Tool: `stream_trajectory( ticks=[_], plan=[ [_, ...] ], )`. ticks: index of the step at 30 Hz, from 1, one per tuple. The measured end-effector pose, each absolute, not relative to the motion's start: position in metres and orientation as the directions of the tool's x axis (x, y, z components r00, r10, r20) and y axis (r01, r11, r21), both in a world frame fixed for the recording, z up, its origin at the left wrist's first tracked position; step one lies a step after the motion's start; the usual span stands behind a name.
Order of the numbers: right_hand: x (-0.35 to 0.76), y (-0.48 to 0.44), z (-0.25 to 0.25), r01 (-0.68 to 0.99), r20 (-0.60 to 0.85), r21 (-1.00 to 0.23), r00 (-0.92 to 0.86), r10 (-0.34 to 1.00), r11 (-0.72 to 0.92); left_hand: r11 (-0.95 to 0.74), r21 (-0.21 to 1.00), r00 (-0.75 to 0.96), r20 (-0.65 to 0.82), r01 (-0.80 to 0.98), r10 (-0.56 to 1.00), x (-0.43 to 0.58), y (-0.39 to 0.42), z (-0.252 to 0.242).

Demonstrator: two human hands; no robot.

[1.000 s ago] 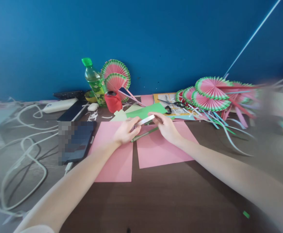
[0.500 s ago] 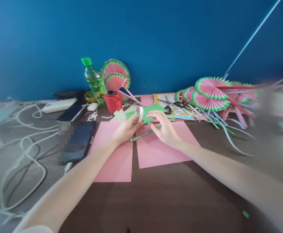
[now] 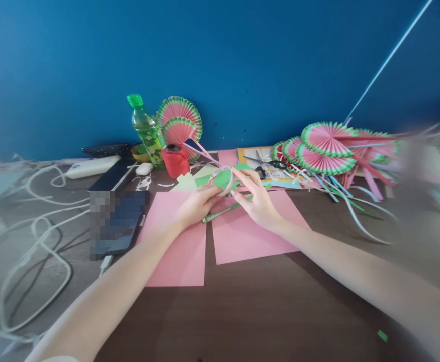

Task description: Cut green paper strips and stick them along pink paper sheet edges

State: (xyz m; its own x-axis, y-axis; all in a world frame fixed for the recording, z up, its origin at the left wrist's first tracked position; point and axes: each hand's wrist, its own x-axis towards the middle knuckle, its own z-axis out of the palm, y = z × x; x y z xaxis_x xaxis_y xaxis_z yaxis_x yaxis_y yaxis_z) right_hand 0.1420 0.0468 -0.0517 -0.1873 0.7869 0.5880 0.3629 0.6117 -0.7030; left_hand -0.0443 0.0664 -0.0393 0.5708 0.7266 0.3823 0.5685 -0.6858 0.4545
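A narrow roll of tape (image 3: pixel 227 190), white on its outer side, is held up above the sheets. My left hand (image 3: pixel 199 205) grips its lower left side between thumb and fingers. The bent fingers of my right hand (image 3: pixel 255 201) close on the roll's right edge; whether they pinch a loose tape end cannot be made out. Behind the roll lies green paper (image 3: pixel 242 173). Beneath my hands are a left pink sheet (image 3: pixel 176 251), a right pink sheet (image 3: pixel 238 244) and a thin green strip (image 3: pixel 220 214).
Behind stand a bottle (image 3: pixel 146 130), a red can-shaped container (image 3: pixel 175 162) and pleated paper fans (image 3: pixel 180 115). Scissors (image 3: pixel 274 164) and more fans (image 3: pixel 327 156) with ribbons lie at back right. A phone (image 3: pixel 129 221) and white cables (image 3: pixel 69 266) occupy the left.
The roll has turned from nearly edge-on to showing its open ring, and sits slightly further right. My right fingers have come against its edge.
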Motion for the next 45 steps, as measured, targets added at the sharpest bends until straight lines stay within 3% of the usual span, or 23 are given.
stream_trajectory(
  ticks=[6,24,30,39,45],
  plan=[
    [0.143,0.048,-0.054,0.3,0.499,-0.8,-0.148,0.854,0.52,-0.707,0.45,0.607,0.369,0.546,0.704,-0.046,0.068,-0.041],
    [0.143,0.04,-0.049,0.295,0.474,-0.813,-0.165,0.865,0.502,-0.621,0.519,0.567,0.284,0.587,0.773,-0.044,0.064,-0.034],
    [0.141,0.043,-0.052,0.22,0.462,-0.848,-0.135,0.876,0.481,-0.541,0.565,0.497,0.248,0.623,0.831,-0.043,0.063,-0.032],
    [0.141,0.047,-0.054,0.15,0.497,-0.85,-0.093,0.863,0.506,-0.598,0.475,0.492,0.341,0.646,0.801,-0.045,0.068,-0.037],
    [0.14,0.043,-0.05,0.184,0.503,-0.836,-0.12,0.856,0.517,-0.585,0.497,0.488,0.324,0.641,0.81,-0.043,0.064,-0.03]
  ],
)
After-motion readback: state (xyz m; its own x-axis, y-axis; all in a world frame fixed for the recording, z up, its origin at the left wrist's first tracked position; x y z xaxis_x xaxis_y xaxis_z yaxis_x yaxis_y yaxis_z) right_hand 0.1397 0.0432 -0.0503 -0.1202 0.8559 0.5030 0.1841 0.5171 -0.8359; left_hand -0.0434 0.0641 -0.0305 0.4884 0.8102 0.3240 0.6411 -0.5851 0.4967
